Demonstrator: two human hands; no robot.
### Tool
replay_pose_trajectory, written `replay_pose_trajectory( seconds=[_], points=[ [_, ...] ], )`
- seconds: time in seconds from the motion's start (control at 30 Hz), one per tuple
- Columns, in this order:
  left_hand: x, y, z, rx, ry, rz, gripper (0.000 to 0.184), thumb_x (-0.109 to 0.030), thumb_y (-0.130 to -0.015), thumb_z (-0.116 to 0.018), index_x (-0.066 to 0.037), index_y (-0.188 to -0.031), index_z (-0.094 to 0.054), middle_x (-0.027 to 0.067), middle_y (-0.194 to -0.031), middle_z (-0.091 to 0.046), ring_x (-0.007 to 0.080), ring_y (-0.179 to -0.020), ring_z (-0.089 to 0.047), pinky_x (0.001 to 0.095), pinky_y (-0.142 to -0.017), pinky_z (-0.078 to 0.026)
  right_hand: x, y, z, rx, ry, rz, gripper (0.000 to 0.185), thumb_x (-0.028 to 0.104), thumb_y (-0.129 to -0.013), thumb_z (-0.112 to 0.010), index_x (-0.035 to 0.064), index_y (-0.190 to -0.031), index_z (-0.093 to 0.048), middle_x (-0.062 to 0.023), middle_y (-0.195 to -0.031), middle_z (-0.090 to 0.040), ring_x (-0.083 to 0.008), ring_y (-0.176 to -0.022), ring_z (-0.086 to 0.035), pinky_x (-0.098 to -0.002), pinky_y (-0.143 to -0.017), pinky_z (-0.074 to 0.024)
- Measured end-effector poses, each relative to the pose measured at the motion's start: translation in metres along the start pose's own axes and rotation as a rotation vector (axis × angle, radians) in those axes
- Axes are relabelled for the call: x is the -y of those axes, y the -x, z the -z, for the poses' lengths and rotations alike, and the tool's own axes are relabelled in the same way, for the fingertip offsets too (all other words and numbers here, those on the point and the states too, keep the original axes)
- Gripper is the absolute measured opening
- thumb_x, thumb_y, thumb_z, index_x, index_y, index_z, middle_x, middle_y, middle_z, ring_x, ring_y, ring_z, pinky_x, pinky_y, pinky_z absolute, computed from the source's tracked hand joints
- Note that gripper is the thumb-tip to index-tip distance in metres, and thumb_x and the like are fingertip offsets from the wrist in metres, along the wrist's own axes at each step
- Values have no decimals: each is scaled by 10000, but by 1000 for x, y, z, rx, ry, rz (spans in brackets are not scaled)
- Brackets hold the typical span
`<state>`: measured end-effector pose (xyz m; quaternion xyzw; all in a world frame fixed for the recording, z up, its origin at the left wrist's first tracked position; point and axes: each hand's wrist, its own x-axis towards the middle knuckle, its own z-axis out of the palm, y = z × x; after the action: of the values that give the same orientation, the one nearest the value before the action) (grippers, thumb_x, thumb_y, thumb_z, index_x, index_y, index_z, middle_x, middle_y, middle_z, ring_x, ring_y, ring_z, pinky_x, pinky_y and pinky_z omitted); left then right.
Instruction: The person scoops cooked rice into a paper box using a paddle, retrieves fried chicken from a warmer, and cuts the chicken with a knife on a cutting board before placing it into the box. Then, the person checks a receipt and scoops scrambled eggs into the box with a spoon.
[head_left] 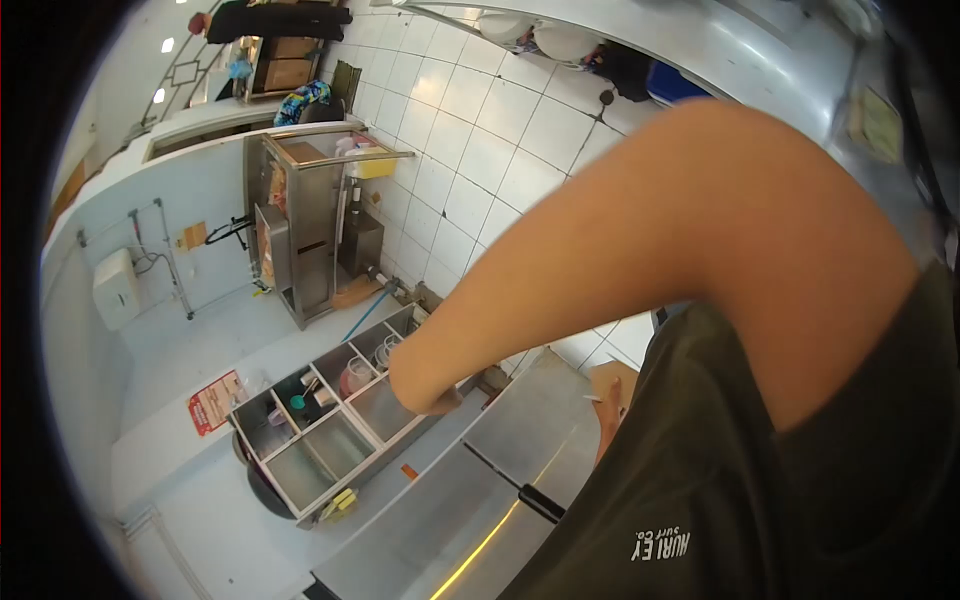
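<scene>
My right arm reaches across the view, and my right hand (425,385) is bent down at the wrist. It hangs over the divided metal bin (390,442), in front of its right-hand compartments. The back of the hand hides its fingers. Inside the bin are a teal scoop (297,402), a pinkish clear container (355,376) and small cups. Beside my dark shirt, partly covered by it, my left hand (610,410) looks closed near a thin white piece and a beige patch. What it holds is too small to name.
A stainless counter (480,520) with a black handle runs along the lower middle. Beyond are a steel cabinet (310,230), a yellow tub (375,166) and a red-and-white sign (217,402). A white dispenser (117,290) is wall-mounted. Steel surfaces (700,50) edge the tiled area at upper right.
</scene>
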<state>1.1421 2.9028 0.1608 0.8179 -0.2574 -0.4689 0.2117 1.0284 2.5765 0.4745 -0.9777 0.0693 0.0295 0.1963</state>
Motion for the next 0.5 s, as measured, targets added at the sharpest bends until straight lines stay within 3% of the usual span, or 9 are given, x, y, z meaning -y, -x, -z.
replay_pose_trajectory(
  seconds=[0.13, 0.2, 0.27, 0.3, 0.33, 0.37, 0.4, 0.43, 0.5],
  points=[
    [-22, -145, 20, -10, 66, -191, 693, -313, -906, -716, 6, -1440, -409, 137, -1400, -503, 234, -1214, -528, 343, -1013, -444, -145, 14, -23, -214, -364, -219, 206, 208, -833, -644, 85, -970, -737, -113, -1019, -718, -287, -895, -671, -438, -729, -539],
    [-50, -239, 28, 83, 38, -341, 691, -326, -909, -710, 13, -1435, -417, 138, -1399, -508, 223, -1247, -509, 342, -1061, -394, -245, -13, -113, -422, -778, -223, 215, 203, -875, -604, 43, -975, -708, -138, -930, -706, -279, -796, -674, -408, -678, -547],
    [-154, -270, 15, 98, 278, -219, 721, -348, -903, -711, 32, -1435, -407, 146, -1420, -484, 227, -1275, -483, 344, -1071, -381, -296, 24, -220, -665, -926, -803, 289, 229, -881, -570, 2, -1038, -658, -190, -943, -680, -334, -813, -662, -439, -744, -541],
    [-193, -294, 11, 111, 245, -272, 729, -345, -897, -718, 36, -1431, -399, 153, -1408, -489, 234, -1275, -480, 349, -1074, -377, -322, 43, -272, -839, -1026, -1056, 329, 242, -884, -553, -18, -1070, -633, -215, -949, -667, -361, -821, -657, -454, -777, -537],
    [-230, -318, 7, 123, 209, -324, 738, -343, -891, -725, 40, -1427, -391, 160, -1396, -494, 240, -1276, -477, 354, -1077, -374, -322, 71, -286, -513, -655, -1395, 326, 234, -866, -559, 4, -1085, -632, -223, -990, -670, -376, -927, -653, -486, -820, -518],
    [-272, -339, -2, 165, 205, -320, 740, -340, -888, -728, 40, -1423, -387, 164, -1384, -499, 246, -1274, -479, 359, -1078, -374, -336, 101, -311, -232, -654, -1459, 310, 238, -845, -593, 12, -1051, -644, -238, -1056, -661, -400, -1035, -628, -507, -881, -502],
    [-311, -354, -4, 205, 190, -305, 742, -337, -884, -731, 40, -1419, -382, 168, -1372, -504, 251, -1272, -480, 364, -1079, -374, -354, 130, -358, -219, -873, -1407, 309, 238, -852, -598, 5, -1051, -642, -250, -1081, -659, -414, -1049, -620, -507, -905, -493],
    [-339, -370, -10, 242, 184, -296, 743, -334, -881, -735, 39, -1415, -377, 171, -1360, -510, 257, -1270, -481, 369, -1080, -374, -364, 157, -401, -193, -785, -1351, 306, 224, -860, -586, 1, -1061, -647, -247, -1096, -660, -416, -1048, -621, -494, -910, -495],
    [-373, -415, -28, 264, 213, -276, 732, -317, -878, -738, 36, -1405, -373, 170, -1334, -521, 261, -1264, -486, 374, -1078, -379, -396, 187, -424, -29, -804, -1582, 321, 226, -854, -588, -7, -1064, -656, -243, -1124, -657, -415, -1062, -620, -490, -917, -491]
  ],
)
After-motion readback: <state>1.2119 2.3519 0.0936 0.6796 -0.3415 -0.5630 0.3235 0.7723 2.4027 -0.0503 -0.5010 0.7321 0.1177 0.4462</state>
